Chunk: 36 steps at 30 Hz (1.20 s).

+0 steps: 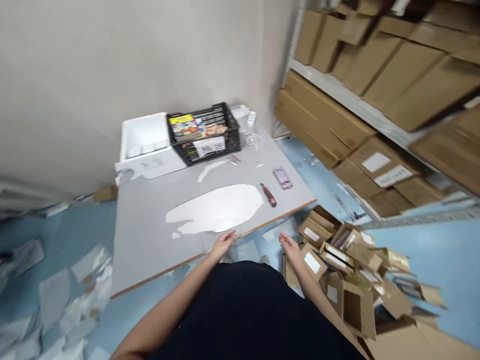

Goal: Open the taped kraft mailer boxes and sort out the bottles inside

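Observation:
My left hand (223, 243) is at the table's front edge, just below a large piece of white paper (225, 205) with ragged edges. Its fingers are stretched out, and nothing shows in it. Off the table to the right, my right hand (292, 248) hovers above the floor with extended fingers, also holding nothing. A red and black utility knife (268, 195) lies right of the paper. Beyond it is a pinkish phone-shaped item (282, 178), blurred out. A curved white strip (212, 170) lies behind the paper.
Behind stand a black crate (210, 145) with colourful booklets and a white bin (144, 132) on the grey table (138, 240). Opened cardboard boxes (352, 305) crowd the floor at right, beneath shelves of cartons (326, 120). Paper scraps (78, 305) litter the left floor.

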Motion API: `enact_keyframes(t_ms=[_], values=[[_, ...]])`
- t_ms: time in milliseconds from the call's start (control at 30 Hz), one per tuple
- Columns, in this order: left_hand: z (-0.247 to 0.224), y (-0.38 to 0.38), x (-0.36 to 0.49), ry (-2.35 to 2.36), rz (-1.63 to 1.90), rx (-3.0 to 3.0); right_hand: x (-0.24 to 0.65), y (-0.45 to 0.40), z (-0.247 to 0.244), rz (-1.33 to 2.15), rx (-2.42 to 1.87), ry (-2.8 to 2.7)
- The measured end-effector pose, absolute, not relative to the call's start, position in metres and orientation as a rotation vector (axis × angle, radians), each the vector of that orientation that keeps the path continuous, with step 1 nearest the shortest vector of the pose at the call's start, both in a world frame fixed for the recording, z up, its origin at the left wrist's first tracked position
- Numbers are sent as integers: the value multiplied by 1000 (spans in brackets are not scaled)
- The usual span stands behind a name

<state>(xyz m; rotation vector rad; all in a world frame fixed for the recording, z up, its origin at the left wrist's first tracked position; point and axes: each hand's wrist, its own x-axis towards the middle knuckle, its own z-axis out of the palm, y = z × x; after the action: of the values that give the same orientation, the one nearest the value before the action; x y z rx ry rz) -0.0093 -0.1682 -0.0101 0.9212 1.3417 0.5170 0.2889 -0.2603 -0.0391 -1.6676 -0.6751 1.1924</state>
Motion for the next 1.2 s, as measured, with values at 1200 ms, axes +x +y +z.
enact_keyframes(t_ms=[1200], values=[[-21, -588, -3, 1847, 1946, -981, -49, -283, -29, 2491, -564, -2425]])
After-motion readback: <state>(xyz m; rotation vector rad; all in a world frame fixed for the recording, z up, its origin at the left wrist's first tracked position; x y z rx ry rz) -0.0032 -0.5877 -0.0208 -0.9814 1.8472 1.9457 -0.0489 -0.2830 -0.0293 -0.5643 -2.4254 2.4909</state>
